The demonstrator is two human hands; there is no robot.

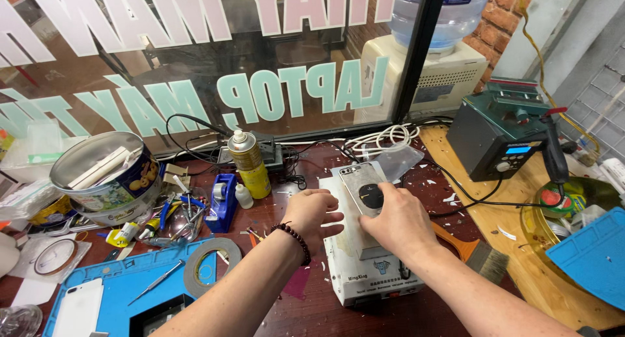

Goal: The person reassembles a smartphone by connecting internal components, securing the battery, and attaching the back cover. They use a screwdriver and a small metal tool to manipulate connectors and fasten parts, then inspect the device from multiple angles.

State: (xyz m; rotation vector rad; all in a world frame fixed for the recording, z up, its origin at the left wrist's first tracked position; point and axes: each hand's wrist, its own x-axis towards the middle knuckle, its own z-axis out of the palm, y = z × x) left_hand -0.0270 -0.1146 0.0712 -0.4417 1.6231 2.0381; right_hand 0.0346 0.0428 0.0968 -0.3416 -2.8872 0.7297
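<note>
Both hands over a white heating machine [364, 272] on the cluttered counter [449, 194], left hand [312, 213] open with fingers spread beside a phone back [364, 187] lying on it, right hand [398, 225] resting on that phone back, yellow spray can [250, 162] behind

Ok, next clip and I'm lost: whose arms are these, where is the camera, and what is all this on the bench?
The one picture comes from a camera worn on a person's head, looking down at their own two bare arms. The left hand, with a dark bead bracelet on its wrist, hovers open over a white box-shaped machine. The right hand rests on a phone lying on top of that machine, seemingly pressing it down rather than gripping it. Around them on the cluttered wooden bench: a yellow spray can, a blue tape dispenser, a round tin, a tape roll on a blue mat, a brush and a dark green station.
</note>
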